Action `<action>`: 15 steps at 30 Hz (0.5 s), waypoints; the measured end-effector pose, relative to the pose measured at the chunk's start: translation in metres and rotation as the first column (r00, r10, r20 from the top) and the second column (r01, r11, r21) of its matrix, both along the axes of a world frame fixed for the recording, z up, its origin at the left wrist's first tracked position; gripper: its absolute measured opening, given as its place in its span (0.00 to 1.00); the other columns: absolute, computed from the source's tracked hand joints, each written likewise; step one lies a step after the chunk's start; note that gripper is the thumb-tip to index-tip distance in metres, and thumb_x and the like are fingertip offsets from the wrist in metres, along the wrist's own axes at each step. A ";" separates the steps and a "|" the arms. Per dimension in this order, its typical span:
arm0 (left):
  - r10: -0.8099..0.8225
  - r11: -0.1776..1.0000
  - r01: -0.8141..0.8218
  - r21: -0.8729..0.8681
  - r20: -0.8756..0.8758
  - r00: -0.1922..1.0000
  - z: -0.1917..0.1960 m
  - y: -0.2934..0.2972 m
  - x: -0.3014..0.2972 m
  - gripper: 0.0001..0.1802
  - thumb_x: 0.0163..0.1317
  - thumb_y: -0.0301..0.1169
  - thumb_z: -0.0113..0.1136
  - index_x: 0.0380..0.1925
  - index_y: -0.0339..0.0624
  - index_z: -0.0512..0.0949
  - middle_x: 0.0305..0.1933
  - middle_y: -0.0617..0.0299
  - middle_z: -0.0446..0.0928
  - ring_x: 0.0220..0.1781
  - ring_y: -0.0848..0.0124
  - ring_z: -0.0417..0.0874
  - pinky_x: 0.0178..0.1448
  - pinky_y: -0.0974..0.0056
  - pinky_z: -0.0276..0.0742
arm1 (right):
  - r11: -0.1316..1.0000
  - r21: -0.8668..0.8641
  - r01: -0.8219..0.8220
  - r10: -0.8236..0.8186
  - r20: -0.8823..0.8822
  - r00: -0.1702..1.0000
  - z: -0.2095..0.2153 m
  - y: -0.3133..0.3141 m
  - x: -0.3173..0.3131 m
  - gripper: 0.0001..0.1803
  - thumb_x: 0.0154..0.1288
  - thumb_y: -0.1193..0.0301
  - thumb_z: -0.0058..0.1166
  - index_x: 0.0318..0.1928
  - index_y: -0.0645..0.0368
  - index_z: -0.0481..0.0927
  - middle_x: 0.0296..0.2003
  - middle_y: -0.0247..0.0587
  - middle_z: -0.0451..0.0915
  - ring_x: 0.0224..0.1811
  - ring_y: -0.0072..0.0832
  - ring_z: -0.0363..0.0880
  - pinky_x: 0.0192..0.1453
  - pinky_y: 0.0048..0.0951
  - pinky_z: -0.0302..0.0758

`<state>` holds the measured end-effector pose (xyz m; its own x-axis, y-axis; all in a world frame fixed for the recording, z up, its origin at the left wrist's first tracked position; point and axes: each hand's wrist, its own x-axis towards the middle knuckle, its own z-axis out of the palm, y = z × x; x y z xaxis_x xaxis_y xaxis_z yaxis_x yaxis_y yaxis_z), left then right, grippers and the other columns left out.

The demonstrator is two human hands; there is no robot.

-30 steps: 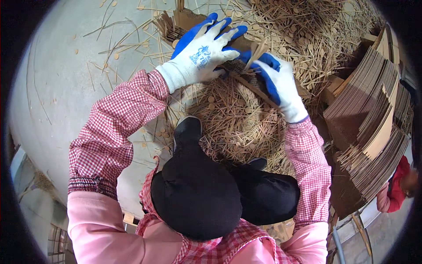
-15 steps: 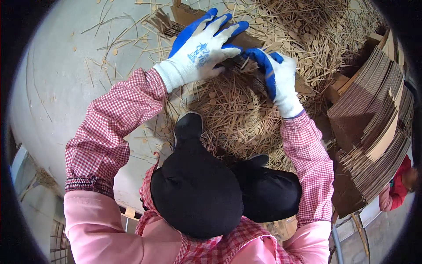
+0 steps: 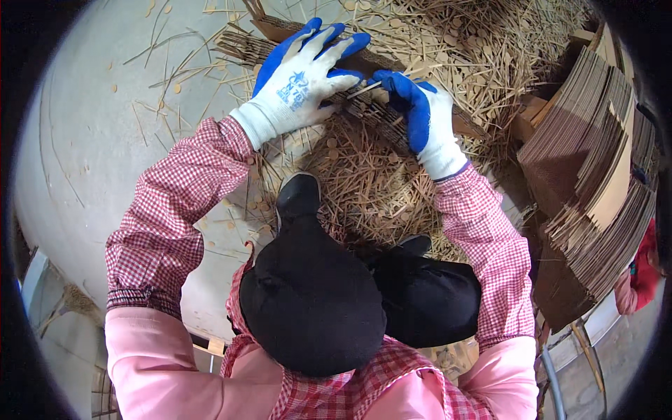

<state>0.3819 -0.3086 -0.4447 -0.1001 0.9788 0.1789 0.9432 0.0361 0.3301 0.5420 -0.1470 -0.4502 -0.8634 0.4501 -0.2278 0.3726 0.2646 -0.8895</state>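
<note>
A stack of corrugated cardboard sheets lies slantwise in front of me, its layered edges facing up. My left hand, in a white glove with blue palm and fingers, is spread over the far-left part of the stack and grips it. To its right my right hand, gloved alike, is closed at the stack's edge. A thin pale cardboard strip sticks out at its fingertips, between the two hands. The palm sides of both gloves are hidden.
Cardboard scraps, thin strips and small discs, heap beneath the stack and beyond it. More strips scatter over the grey floor at left. Tall stacks of cardboard sheets stand at right. Another person's red sleeve shows at the far right.
Both hands and the stack have shifted slightly left in view. A pale strip now shows more plainly at my right fingertips, where a torn scrap stuck up before.
</note>
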 end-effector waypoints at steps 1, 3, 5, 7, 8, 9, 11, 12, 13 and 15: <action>-0.003 1.000 0.003 0.004 -0.002 1.000 0.001 0.001 0.001 0.31 0.37 0.36 0.69 0.48 0.63 0.77 0.68 0.53 0.57 0.69 0.49 0.56 0.68 0.44 0.54 | 0.996 -0.083 0.040 -0.048 -0.088 0.995 -0.005 -0.001 0.003 0.11 0.63 0.72 0.51 0.41 0.63 0.82 0.37 0.36 0.82 0.35 0.20 0.79 0.40 0.18 0.75; -0.002 0.999 0.001 -0.053 -0.006 1.000 0.001 -0.005 0.002 0.30 0.38 0.37 0.69 0.48 0.62 0.77 0.69 0.53 0.56 0.69 0.49 0.56 0.68 0.44 0.54 | 0.981 -0.182 0.061 -0.093 -0.171 0.981 0.007 -0.012 -0.007 0.10 0.62 0.72 0.53 0.41 0.63 0.83 0.36 0.34 0.82 0.33 0.18 0.78 0.37 0.18 0.74; 0.007 1.000 -0.006 -0.023 0.014 1.000 -0.001 -0.004 0.003 0.30 0.38 0.37 0.70 0.48 0.62 0.77 0.69 0.53 0.56 0.69 0.48 0.56 0.68 0.44 0.53 | 0.917 -0.303 0.261 -0.185 0.257 0.949 0.032 -0.018 -0.014 0.08 0.60 0.73 0.55 0.38 0.62 0.83 0.33 0.35 0.82 0.31 0.18 0.78 0.33 0.22 0.74; 0.011 1.000 -0.011 0.013 0.033 0.999 -0.001 0.004 0.003 0.29 0.38 0.37 0.70 0.47 0.61 0.77 0.69 0.54 0.56 0.69 0.48 0.56 0.69 0.44 0.53 | 0.860 0.504 -0.081 0.239 -0.256 0.937 0.020 -0.015 -0.016 0.06 0.56 0.71 0.57 0.32 0.59 0.82 0.30 0.43 0.81 0.28 0.36 0.80 0.32 0.30 0.75; 0.020 1.000 -0.020 0.000 0.015 1.000 0.000 0.007 0.000 0.29 0.38 0.37 0.70 0.47 0.60 0.77 0.69 0.54 0.55 0.69 0.48 0.56 0.69 0.44 0.52 | 0.785 0.596 -0.171 0.352 -0.201 0.914 0.021 -0.009 -0.023 0.05 0.56 0.71 0.57 0.32 0.59 0.82 0.29 0.44 0.81 0.28 0.36 0.80 0.32 0.31 0.75; 0.030 0.999 -0.030 -0.012 -0.004 1.000 0.000 0.008 -0.003 0.28 0.38 0.38 0.70 0.46 0.60 0.77 0.70 0.54 0.55 0.68 0.48 0.56 0.70 0.43 0.51 | 0.692 0.676 -0.254 0.455 -0.135 0.880 0.022 -0.004 -0.029 0.05 0.56 0.72 0.57 0.32 0.59 0.81 0.28 0.44 0.80 0.28 0.37 0.79 0.32 0.32 0.75; 0.014 1.000 -0.014 -0.015 0.032 0.999 -0.001 0.003 0.002 0.28 0.40 0.39 0.69 0.47 0.59 0.77 0.68 0.54 0.57 0.68 0.48 0.57 0.69 0.43 0.51 | 0.729 0.624 -0.282 0.438 -0.109 0.892 0.027 -0.006 -0.031 0.05 0.56 0.72 0.56 0.32 0.59 0.81 0.28 0.44 0.80 0.28 0.37 0.79 0.32 0.32 0.75; 0.018 1.000 -0.018 -0.013 0.015 1.000 0.000 0.003 0.001 0.27 0.40 0.40 0.69 0.47 0.60 0.77 0.67 0.53 0.58 0.67 0.48 0.58 0.69 0.43 0.52 | 0.761 0.573 -0.305 0.419 -0.075 0.905 0.029 -0.006 -0.030 0.05 0.57 0.71 0.56 0.33 0.59 0.80 0.28 0.43 0.80 0.27 0.38 0.79 0.32 0.32 0.75; 0.022 1.000 -0.022 -0.011 -0.002 1.000 0.001 0.003 0.001 0.27 0.40 0.42 0.69 0.47 0.61 0.78 0.66 0.52 0.59 0.67 0.48 0.58 0.68 0.43 0.52 | 0.856 0.479 -0.194 0.300 -0.155 0.941 0.018 -0.001 -0.030 0.07 0.57 0.70 0.56 0.36 0.58 0.79 0.28 0.43 0.80 0.27 0.35 0.79 0.31 0.31 0.75; 0.016 1.000 -0.016 -0.012 -0.008 1.000 0.002 0.000 0.004 0.27 0.40 0.43 0.69 0.46 0.61 0.78 0.65 0.51 0.60 0.67 0.48 0.58 0.68 0.43 0.52 | 0.669 0.740 -0.069 0.335 -0.218 0.916 0.029 0.023 -0.044 0.12 0.55 0.76 0.56 0.42 0.60 0.79 0.28 0.43 0.81 0.28 0.33 0.81 0.34 0.29 0.78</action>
<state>0.3855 -0.3090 -0.4423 -0.1143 0.9791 0.1683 0.9452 0.0551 0.3218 0.4981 -0.1238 -0.4207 -0.9120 0.1626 0.3766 -0.0274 0.8919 -0.4514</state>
